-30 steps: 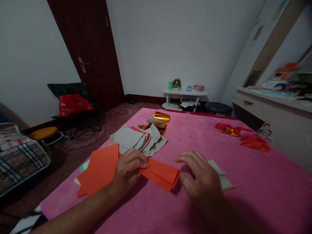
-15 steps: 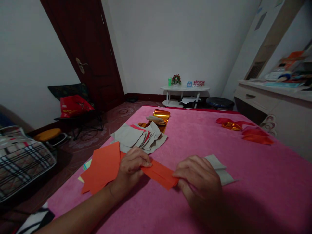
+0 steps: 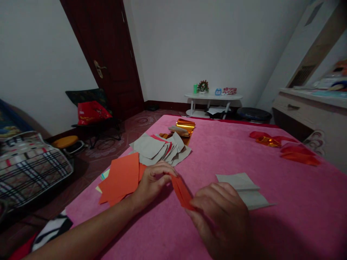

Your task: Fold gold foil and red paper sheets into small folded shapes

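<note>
Between my two hands is a folded strip of orange paper (image 3: pixel 182 192), raised just over the pink cloth. My left hand (image 3: pixel 155 180) pinches its far end between thumb and fingers. The near end is gripped by my right hand (image 3: pixel 217 206), thumb below and fingers on top. Larger orange sheets (image 3: pixel 123 177) lie by my left wrist, with pale yellow and blue sheets peeking out beneath. Beyond my left hand sits a pile of grey paper pieces (image 3: pixel 151 148) with some red among them. A creased grey sheet (image 3: pixel 244 189) lies beside my right hand, partly covered by it.
A shiny gold foil roll (image 3: pixel 185 125) stands at the far side of the pink-covered table (image 3: pixel 222 144). Red and gold scraps (image 3: pixel 298 153) lie at the right. A white cabinet (image 3: pixel 311 108) borders the right side; a plaid bag (image 3: pixel 35 166) is at the left.
The orange strip has been tilted and turned, so it now shows narrower and steeper. Both hands keep their grip on its ends. The whole view has shifted slightly.
</note>
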### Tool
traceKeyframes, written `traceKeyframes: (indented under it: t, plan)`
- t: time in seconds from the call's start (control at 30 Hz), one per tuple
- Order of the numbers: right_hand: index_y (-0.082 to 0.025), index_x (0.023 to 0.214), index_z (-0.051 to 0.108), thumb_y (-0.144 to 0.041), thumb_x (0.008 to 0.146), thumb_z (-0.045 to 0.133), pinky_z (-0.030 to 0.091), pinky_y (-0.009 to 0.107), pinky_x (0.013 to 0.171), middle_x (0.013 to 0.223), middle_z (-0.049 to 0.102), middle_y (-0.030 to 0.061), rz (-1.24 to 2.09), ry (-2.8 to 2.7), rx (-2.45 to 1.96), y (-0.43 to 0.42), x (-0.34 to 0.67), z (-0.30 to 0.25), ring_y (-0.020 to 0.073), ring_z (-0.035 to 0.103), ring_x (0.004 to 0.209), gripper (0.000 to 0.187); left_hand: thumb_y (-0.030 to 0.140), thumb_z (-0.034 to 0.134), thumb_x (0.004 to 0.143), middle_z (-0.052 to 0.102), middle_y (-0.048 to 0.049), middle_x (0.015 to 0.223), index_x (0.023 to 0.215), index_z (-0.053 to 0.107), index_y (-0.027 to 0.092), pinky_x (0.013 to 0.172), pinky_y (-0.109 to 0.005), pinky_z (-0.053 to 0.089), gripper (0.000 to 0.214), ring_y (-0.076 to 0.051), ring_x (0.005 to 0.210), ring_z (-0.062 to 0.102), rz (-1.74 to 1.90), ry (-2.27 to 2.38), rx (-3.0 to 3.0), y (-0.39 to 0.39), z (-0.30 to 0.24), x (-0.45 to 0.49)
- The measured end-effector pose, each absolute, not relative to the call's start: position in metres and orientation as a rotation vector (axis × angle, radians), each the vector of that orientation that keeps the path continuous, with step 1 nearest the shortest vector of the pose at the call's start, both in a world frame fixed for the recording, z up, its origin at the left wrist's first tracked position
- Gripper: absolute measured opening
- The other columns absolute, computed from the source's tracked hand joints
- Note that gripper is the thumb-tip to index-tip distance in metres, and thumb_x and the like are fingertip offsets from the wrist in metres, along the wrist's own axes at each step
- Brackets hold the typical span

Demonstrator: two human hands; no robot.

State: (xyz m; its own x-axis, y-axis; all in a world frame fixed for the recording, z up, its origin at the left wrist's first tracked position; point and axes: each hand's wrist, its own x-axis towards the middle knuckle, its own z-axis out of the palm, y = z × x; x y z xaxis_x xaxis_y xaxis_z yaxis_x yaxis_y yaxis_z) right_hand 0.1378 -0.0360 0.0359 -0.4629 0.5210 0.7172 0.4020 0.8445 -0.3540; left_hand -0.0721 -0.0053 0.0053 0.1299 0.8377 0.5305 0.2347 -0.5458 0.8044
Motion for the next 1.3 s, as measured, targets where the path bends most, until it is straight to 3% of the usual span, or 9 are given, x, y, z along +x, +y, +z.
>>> traceKeyframes:
  t: [0.17,0.3,0.67,0.87,1.0,1.07,1.17,1.23,1.3]
  plan:
    - [-0.017,0.075,0.061,-0.015,0.081,0.055,0.027,0.032,0.062,0.066,0.062,0.0011,0.144,-2.119,-0.664,-0.044,0.135,0.040,0.0146,0.051,0.061,0.008,0.026,0.061,0.084,0.067,-0.0075,0.075,0.077,0.070,0.015,0.074,-0.030,0.046,0.016,-0.018,0.076,0.060,1.372,0.962,1.881,-0.006,0.004,-0.072]
    - [-0.018,0.066,0.058,-0.014,0.081,0.053,0.028,0.030,0.061,0.061,0.058,-0.0010,0.194,-2.119,-0.828,-0.040,0.138,0.034,0.0132,0.050,0.057,0.016,0.029,0.062,0.083,0.064,-0.0056,0.073,0.075,0.068,0.014,0.067,-0.026,0.045,0.018,-0.015,0.069,0.058,1.332,0.968,1.720,-0.007,0.003,-0.072]
    - [-0.019,0.055,0.050,-0.030,0.079,0.059,0.030,0.022,0.045,0.052,0.044,-0.0039,0.712,-1.735,-1.165,-0.017,0.142,0.020,0.0093,0.039,0.047,0.027,0.041,0.069,0.074,0.063,-0.0025,0.061,0.068,0.067,0.012,0.050,-0.021,0.041,0.030,-0.013,0.056,0.054,1.340,1.240,1.397,-0.017,0.005,-0.069]
    - [-0.019,0.051,0.045,-0.030,0.074,0.060,0.025,0.021,0.040,0.049,0.031,-0.0061,0.896,-1.614,-1.178,-0.017,0.138,0.017,0.0077,0.030,0.043,0.030,0.035,0.071,0.073,0.063,-0.0007,0.060,0.066,0.066,0.012,0.053,-0.020,0.042,0.025,-0.010,0.054,0.055,1.351,1.206,1.268,-0.019,0.010,-0.064]
    - [-0.019,0.058,0.051,-0.033,0.070,0.064,0.031,0.020,0.042,0.051,0.039,-0.0060,1.070,-1.434,-1.165,-0.016,0.133,0.010,0.0083,0.038,0.043,0.022,0.027,0.074,0.070,0.068,-0.0021,0.071,0.078,0.067,0.013,0.058,-0.021,0.046,0.018,-0.011,0.061,0.060,1.372,1.135,1.224,-0.017,0.010,-0.062]
    - [-0.020,0.073,0.054,-0.033,0.068,0.067,0.037,0.020,0.044,0.054,0.047,-0.0057,1.111,-1.342,-1.128,-0.014,0.132,0.008,0.0094,0.045,0.045,0.019,0.023,0.076,0.067,0.066,-0.0001,0.071,0.093,0.065,0.014,0.056,-0.019,0.045,0.030,-0.010,0.061,0.059,1.432,1.131,1.240,-0.016,0.010,-0.061]
    - [-0.021,0.090,0.049,-0.034,0.070,0.067,0.039,0.020,0.043,0.053,0.050,-0.0076,1.138,-1.266,-1.117,-0.013,0.133,0.008,0.0096,0.047,0.043,0.030,0.019,0.076,0.067,0.059,0.0048,0.064,0.114,0.055,0.018,0.051,-0.016,0.041,0.051,-0.008,0.056,0.054,1.511,1.147,1.285,-0.016,0.009,-0.061]
    - [-0.022,0.087,0.047,-0.036,0.072,0.065,0.040,0.020,0.042,0.054,0.049,-0.0074,1.140,-1.282,-1.129,-0.012,0.135,0.009,0.0097,0.047,0.042,0.027,0.020,0.073,0.071,0.060,0.0027,0.068,0.112,0.057,0.018,0.053,-0.017,0.042,0.044,-0.009,0.060,0.055,1.517,1.170,1.367,-0.017,0.009,-0.062]
    - [-0.021,0.080,0.050,-0.038,0.073,0.063,0.041,0.021,0.042,0.057,0.050,-0.0051,1.122,-1.329,-1.147,-0.013,0.136,0.010,0.0101,0.048,0.044,0.022,0.020,0.067,0.078,0.064,-0.0021,0.074,0.096,0.067,0.017,0.060,-0.020,0.045,0.019,-0.011,0.067,0.058,1.460,1.198,1.523,-0.019,0.010,-0.064]
